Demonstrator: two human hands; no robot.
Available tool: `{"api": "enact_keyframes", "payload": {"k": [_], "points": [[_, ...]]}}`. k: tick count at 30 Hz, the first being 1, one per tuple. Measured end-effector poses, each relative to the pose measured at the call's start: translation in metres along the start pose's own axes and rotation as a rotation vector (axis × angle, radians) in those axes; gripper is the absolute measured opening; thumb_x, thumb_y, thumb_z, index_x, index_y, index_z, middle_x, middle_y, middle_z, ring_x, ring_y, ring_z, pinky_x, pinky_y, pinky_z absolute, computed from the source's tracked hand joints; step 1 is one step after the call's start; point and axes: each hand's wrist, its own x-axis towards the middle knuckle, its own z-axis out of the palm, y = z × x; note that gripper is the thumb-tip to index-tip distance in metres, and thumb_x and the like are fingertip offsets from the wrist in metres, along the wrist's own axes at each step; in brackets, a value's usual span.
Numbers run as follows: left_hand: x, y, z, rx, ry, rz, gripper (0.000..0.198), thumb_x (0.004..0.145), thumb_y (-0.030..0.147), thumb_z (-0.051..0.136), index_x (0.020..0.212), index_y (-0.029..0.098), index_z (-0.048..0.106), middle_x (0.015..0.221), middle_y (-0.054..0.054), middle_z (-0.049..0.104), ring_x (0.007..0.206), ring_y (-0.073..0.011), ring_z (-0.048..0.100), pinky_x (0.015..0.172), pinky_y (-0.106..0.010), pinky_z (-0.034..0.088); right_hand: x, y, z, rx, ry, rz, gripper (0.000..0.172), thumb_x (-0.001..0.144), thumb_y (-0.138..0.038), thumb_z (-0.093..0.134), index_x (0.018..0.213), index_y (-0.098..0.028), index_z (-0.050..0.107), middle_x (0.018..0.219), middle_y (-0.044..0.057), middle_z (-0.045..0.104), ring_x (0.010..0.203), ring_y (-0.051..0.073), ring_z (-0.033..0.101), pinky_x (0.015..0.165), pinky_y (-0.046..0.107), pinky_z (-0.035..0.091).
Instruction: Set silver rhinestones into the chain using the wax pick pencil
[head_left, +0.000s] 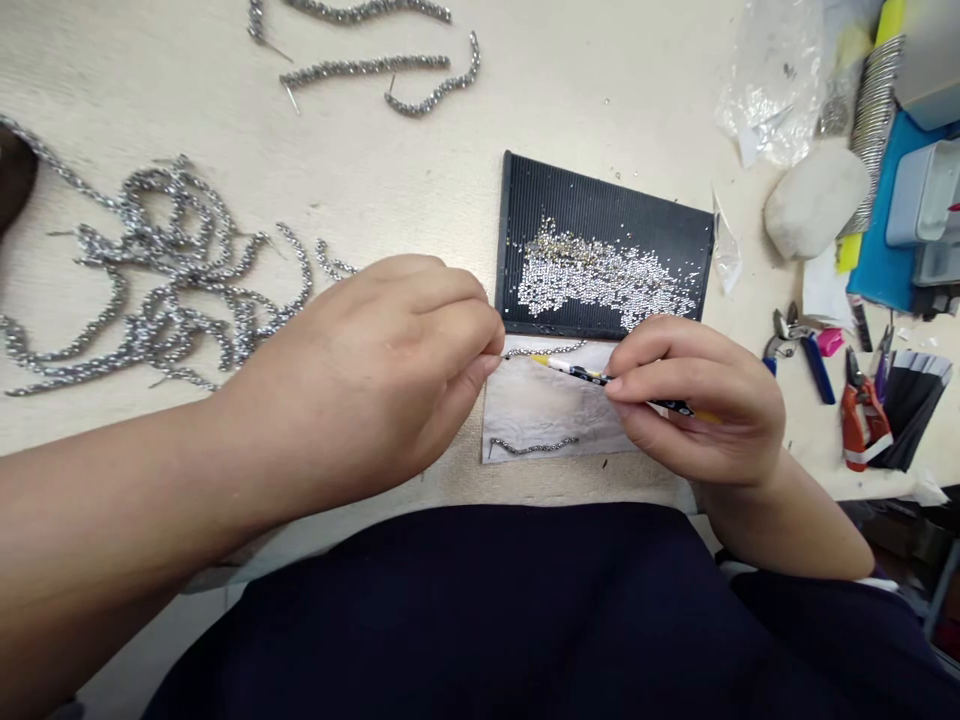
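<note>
My left hand (405, 360) is closed in a pinch at the left end of a short silver beaded strand (559, 349), which trails rightward over a white sheet (540, 400). A patterned pencil (589, 375) with a yellowish tip is gripped in my right hand (697, 400). Its tip touches or hovers close to the strand near my left fingertips; I cannot tell which. Lower on the sheet lies a second short strand (536, 447). Just beyond, a black ribbed tray (607, 190) holds loose sparkling stones (600, 280).
To the left is a tangled pile of silver beaded strands (172, 270), with several more strands (367, 68) at the back. On the right are a whitish stone (817, 203), clear plastic bags (780, 80), blue-handled pliers (814, 360), orange-handled cutters (862, 420) and a blue tray (892, 210).
</note>
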Motion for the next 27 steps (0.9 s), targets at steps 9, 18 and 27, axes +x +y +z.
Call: {"api": "enact_keyframes", "payload": {"k": [9, 18, 27], "points": [[-0.0006, 0.0005, -0.0012, 0.007, 0.000, 0.015, 0.033, 0.111, 0.025, 0.044, 0.095, 0.017, 0.072, 0.093, -0.008, 0.074, 0.090, -0.0272, 0.071, 0.089, -0.043, 0.060, 0.0008, -0.0003, -0.0011, -0.009, -0.007, -0.012, 0.027, 0.090, 0.001, 0.073, 0.105, -0.021, 0.075, 0.094, 0.005, 0.077, 0.084, 0.018, 0.078, 0.068, 0.030, 0.064], [0.0010, 0.0009, -0.0044, 0.032, -0.009, 0.020, 0.032, 0.112, 0.024, 0.045, 0.097, 0.015, 0.072, 0.094, -0.009, 0.074, 0.090, -0.0272, 0.071, 0.088, -0.043, 0.059, 0.0004, 0.0066, 0.0050, -0.106, 0.256, 0.051, 0.026, 0.090, -0.004, 0.076, 0.105, -0.025, 0.077, 0.090, 0.002, 0.078, 0.081, 0.019, 0.077, 0.071, 0.036, 0.068], [0.0006, 0.0012, -0.0024, 0.020, -0.015, 0.013, 0.034, 0.111, 0.025, 0.045, 0.095, 0.016, 0.073, 0.094, -0.009, 0.075, 0.091, -0.0268, 0.071, 0.089, -0.042, 0.060, 0.0000, 0.0076, 0.0038, -0.086, 0.243, 0.044, 0.028, 0.091, -0.003, 0.076, 0.108, -0.027, 0.078, 0.091, 0.004, 0.078, 0.083, 0.021, 0.076, 0.071, 0.038, 0.069]]}}
